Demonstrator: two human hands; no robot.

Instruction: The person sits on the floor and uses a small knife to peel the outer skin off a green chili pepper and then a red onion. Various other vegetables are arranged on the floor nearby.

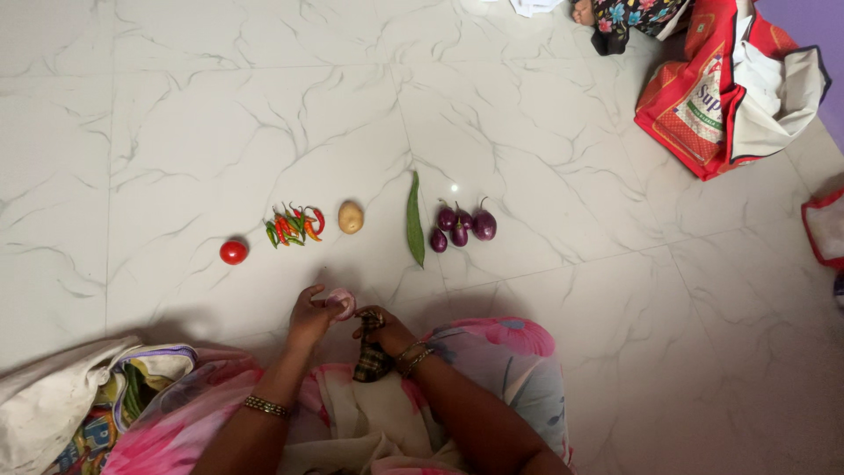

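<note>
My left grip [309, 318] is curled shut round a small pinkish onion [341, 303], held just above the floor [176, 132], near my lap. My right grip [383, 331] is closed on a dark checked cloth [373, 356], which hangs down over my knees; the two grips sit close, onion & cloth nearly touching. Bangles on both wrists.

On the white marble floor, a bit farther out, veg lies in a row, left to right: a red tomato [233, 252], a heap of red & green chillies [294, 225], a potato [351, 217], a long green pod [415, 220] lying near-to-far, then a bunch of small purple brinjals [463, 225] touching each other. Onion is nearest the potato, on the near side of it.

Far right: a red & white bag [703, 97], open, w/ white cloth inside. Near left, by my knee: another cloth bag [70, 400] w/ sth green showing.
</note>
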